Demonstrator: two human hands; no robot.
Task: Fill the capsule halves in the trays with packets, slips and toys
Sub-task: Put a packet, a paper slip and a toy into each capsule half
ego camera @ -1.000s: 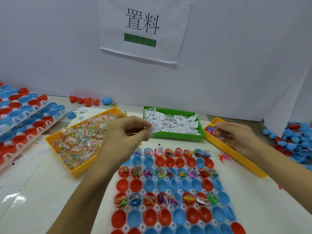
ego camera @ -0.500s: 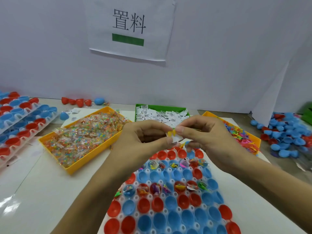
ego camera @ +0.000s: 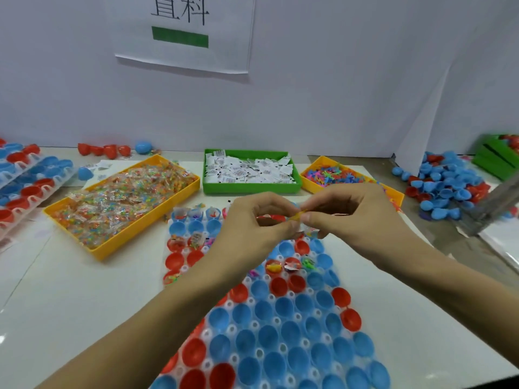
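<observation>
A pale partition wall point(ego camera: 337, 94) closes off the far side, with a paper sign point(ego camera: 185, 32) taped at 12 o'clock bearing black characters and a green bar. Below it runs a glossy white bench point(ego camera: 70, 290), grey along its right edge.

At 6 o'clock, reaching up the middle, lies one clear tray point(ego camera: 269, 327) of red and blue capsule halves; the near rows hold nothing visible, while some cups farther up hold slips and bright toys. More trays of halves point(ego camera: 25, 178) are stacked at 9 o'clock; how many I cannot tell.

Three bins stand across the far half. One long yellow bin point(ego camera: 123, 203) at 10 o'clock is heaped with clear packets of coloured beads. One green bin point(ego camera: 250, 171) at 12 o'clock holds white printed slips. One yellow bin point(ego camera: 351, 178) at 1 o'clock holds small neon toys.

A loose pile of blue and red halves point(ego camera: 446, 186) sits at 3 o'clock, beside a green crate point(ego camera: 497, 155). Four red halves point(ego camera: 104, 150) and one blue capsule point(ego camera: 143, 147) lie by the wall at 11 o'clock.

Two bare forearms rise from the near edge. The left hand point(ego camera: 252, 220) and the right hand point(ego camera: 354, 214) meet above the tray's far rows, fingertips curled, both pinching one small yellow toy point(ego camera: 299, 216) between them
</observation>
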